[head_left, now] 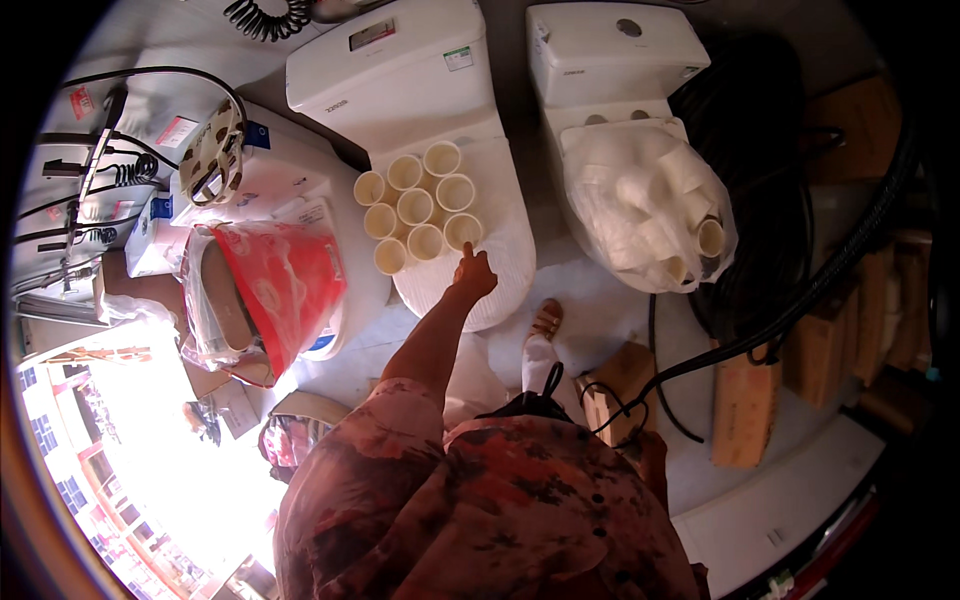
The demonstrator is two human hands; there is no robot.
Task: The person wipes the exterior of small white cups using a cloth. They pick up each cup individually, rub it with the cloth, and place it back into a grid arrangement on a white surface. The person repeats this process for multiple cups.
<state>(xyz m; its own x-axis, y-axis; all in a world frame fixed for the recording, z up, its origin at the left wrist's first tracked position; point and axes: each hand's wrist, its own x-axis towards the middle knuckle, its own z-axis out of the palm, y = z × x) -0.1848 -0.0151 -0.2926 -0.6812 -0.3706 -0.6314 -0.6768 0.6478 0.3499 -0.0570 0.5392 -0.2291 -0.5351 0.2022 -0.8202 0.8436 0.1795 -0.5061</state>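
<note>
1. A person's left hand (476,273) reached over a white toilet lid (505,285), index finger stretched out, the other fingers curled in, gripping nothing that could be seen.
2. Its fingertip met the near rim of the closest right-hand cup (462,230) in a block of nine pale, open-topped cups (415,206), set three by three just beyond and to the left of the hand.
3. The lid's front edge curved round on the body side of the hand, beneath the forearm; a bare strip of lid lay to the hand's right, ending at a narrow gap of floor (585,290).
4. Beyond the cups, the toilet tank (400,60) closed off the far side.
5. The lid's covering looked white and finely ribbed.
6. Right of the hand, a clear bag of cups (640,195) sat on a second toilet (620,75); left, a red-and-clear bag (290,290) stood near a glaring bright area (200,450).
7. Part of the right arm (653,462) showed; its grip could not be told.
</note>
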